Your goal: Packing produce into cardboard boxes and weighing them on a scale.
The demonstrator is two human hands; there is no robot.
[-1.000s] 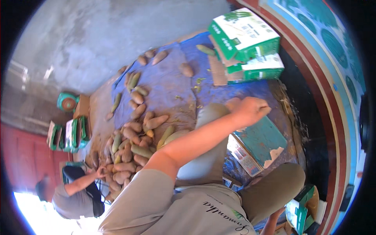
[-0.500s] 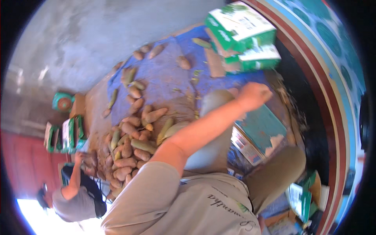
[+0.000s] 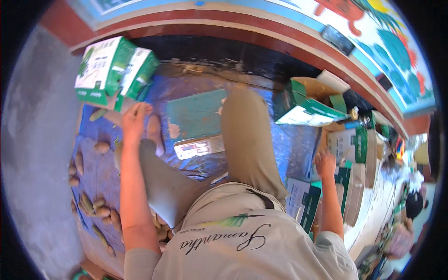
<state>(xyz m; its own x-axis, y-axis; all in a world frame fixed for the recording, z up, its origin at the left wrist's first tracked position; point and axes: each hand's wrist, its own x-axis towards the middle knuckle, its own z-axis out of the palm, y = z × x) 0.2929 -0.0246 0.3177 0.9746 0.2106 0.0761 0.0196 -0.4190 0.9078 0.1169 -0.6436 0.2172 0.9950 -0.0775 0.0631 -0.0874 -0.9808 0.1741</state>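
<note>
Blue sheeting beneath a seated person, the view swung rightward since the preceding frame.
The sheet (image 3: 296, 144) underlies a row of green-and-white cartons (image 3: 343, 144) at right, now more fully shown; the stacked cartons (image 3: 103, 70) appear at upper left instead of upper right, and the teal-topped box (image 3: 196, 114) near centre. The right hand (image 3: 325, 164), newly visible, lies near the row, fingers curled; the left hand (image 3: 134, 119), also curled, lies just below the stack. Whether either grips anything cannot be told. Brown tubers (image 3: 101, 148) lie at left.
</note>
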